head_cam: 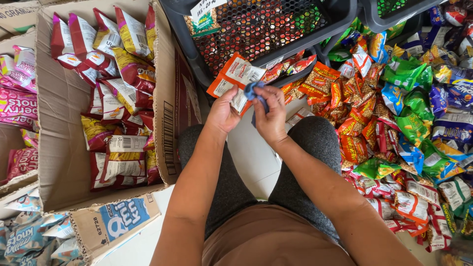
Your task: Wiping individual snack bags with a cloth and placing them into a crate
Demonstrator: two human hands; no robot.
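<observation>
left hand [222, 114] pinches orange snack packets [235, 79] centre, far of the knees | right hand [270, 118] fingers pressed on a small blue piece [253, 91], perhaps cloth or band | packets light, crinkly, slippery; best gripped by the sealed edge | cardboard box [64, 128] left

Orange-and-white snack packets [235, 79] sit in the left hand [222, 114]. A blue cloth [254, 92] shows at the right hand [271, 117]. Brown cardboard box [61, 118] contains red, yellow and white packets [116, 98]. Black mesh basket [266, 24]. Green packets [411, 98] and orange-red packets [354, 123] lie at right. Grey trousers [231, 187].
</observation>
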